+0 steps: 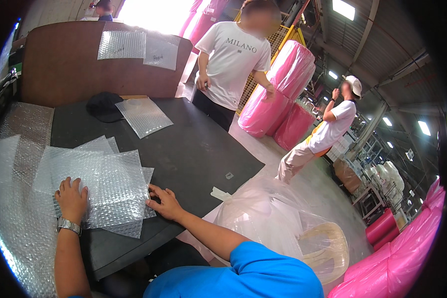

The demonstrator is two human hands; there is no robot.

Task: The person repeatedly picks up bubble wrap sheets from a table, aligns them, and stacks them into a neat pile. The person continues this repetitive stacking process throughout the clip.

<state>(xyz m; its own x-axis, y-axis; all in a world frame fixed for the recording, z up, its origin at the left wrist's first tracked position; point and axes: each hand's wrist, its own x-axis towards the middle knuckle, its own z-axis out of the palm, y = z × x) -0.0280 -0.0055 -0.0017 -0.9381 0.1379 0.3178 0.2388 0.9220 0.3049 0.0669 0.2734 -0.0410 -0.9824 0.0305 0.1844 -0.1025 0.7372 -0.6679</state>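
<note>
Several clear bubble wrap sheets (pixel 118 181) lie loosely fanned over one another on the dark table (pixel 203 141). My left hand (pixel 72 201), a metal watch (pixel 69 225) on its wrist, rests on the pile's left part with its fingers spread. At the right edge of the pile is my right hand (pixel 165 202), its fingers bent and apart, the fingertips touching the sheets' edge. I see no sheet pinched in it.
More bubble wrap (pixel 15 243) covers the table's left side. Farther back lie a black cap (pixel 103 107) and another sheet (pixel 144 117), before a brown board (pixel 64 64). Two people stand beyond the table, near pink wrapped rolls (pixel 293 69). Clear plastic (pixel 258 218) bulges at right.
</note>
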